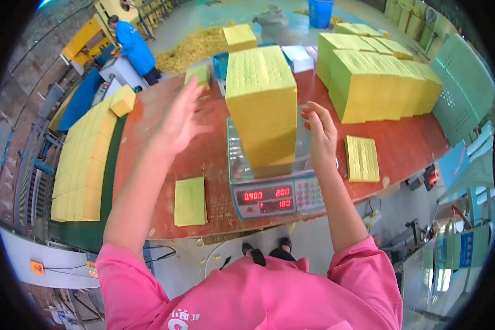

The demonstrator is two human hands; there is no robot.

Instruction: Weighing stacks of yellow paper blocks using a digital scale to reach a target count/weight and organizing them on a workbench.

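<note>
A tall stack of yellow perforated paper (264,118) stands upright on a digital weighing scale (242,184) with a lit red display. My left hand (186,118) is raised to the left of the stack, apart from it, fingers spread and slightly blurred. On the other side my right hand (321,132) hovers close to the stack's right face, fingers curved and holding nothing. A thin pile of yellow paper (190,201) lies on the red table (148,143) left of the scale. Another thin pile (362,159) lies to its right.
Large blocks of stacked yellow paper (379,88) fill the table's far right, beside a green chair (467,88). More yellow bundles (85,165) line a green surface at the left. A person in blue (133,47) works at a machine. A blue bin (320,14) stands far back.
</note>
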